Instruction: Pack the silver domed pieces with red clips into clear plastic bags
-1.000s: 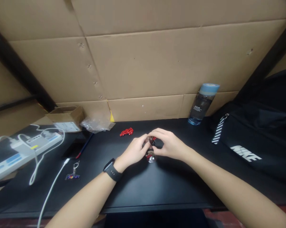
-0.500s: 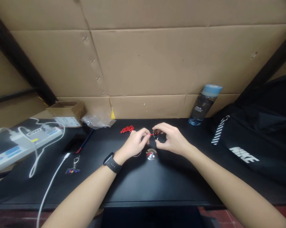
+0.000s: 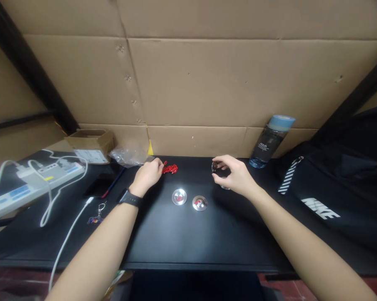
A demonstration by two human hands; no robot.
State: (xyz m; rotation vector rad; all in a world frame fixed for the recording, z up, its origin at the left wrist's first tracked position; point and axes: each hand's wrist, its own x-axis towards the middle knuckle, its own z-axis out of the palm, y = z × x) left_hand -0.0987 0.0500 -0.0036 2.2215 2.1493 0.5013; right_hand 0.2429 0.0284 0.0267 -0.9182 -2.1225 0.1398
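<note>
My left hand (image 3: 149, 174), with a dark watch on its wrist, has its fingers pinched together at the left edge of a small tangled pile of red cord (image 3: 170, 169). A red loop shows at the fingertips. My right hand (image 3: 234, 173) holds a small shiny metal disc (image 3: 214, 167) on edge between thumb and fingers, above the table. Between the hands, one round metal disc (image 3: 179, 197) with a red mark in its middle lies flat, and another metal disc (image 3: 200, 203) lies to its right. Below my right hand a further disc (image 3: 225, 187) is partly hidden.
On the left are a white power strip (image 3: 25, 190) with cables, a dark phone (image 3: 99, 186), a keychain (image 3: 96, 215), an open cardboard box (image 3: 91, 146) and a clear plastic bag (image 3: 128, 156). A water bottle (image 3: 266, 144) and a black bag (image 3: 342, 179) stand right. Cardboard (image 3: 207, 83) walls the back.
My left hand has moved left, away from the disc, to the red cord pile. My right hand, still holding a disc, has shifted slightly right. The left disc on the table has come into sight.
</note>
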